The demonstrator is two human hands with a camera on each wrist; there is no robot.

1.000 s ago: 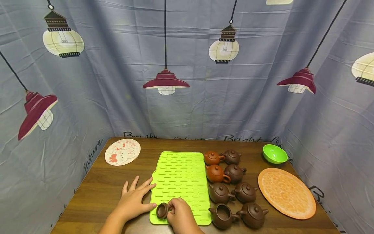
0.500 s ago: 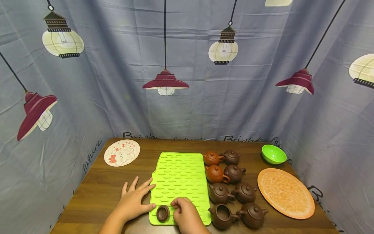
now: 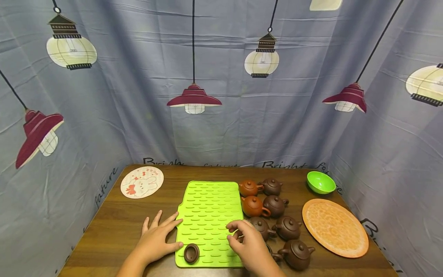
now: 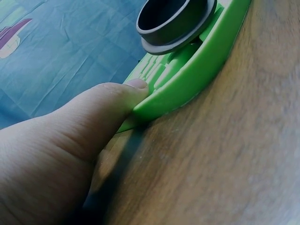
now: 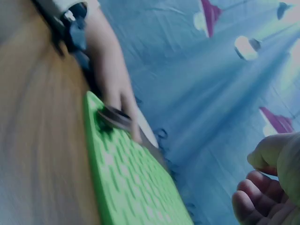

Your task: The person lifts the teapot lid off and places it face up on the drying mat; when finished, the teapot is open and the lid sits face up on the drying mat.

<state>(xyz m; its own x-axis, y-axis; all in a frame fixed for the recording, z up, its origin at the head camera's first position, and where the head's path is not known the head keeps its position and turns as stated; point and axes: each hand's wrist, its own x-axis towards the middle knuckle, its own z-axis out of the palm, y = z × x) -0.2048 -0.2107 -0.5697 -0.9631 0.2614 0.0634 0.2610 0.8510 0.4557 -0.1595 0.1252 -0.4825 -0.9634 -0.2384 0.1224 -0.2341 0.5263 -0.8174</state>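
A small dark brown teapot lid lies upside down, hollow side up, on the near left corner of the green ridged mat. My left hand rests with fingers spread at the mat's left edge. Its thumb touches the mat close to the lid. Over the mat's right edge, my right hand has its fingers loosely bent, with a gap between thumb and forefinger and nothing held. It partly covers a brown teapot and mostly hides the lidless teapot below that one.
More teapots stand in two columns right of the mat, including an orange-brown teapot and a dark brown teapot. Farther right lie a round orange mat and a green bowl. A round rabbit-print mat lies back left.
My right hand has let go of the lid, leaving it on the mat, and has moved right toward the teapots. My left hand has stayed at the mat's edge.
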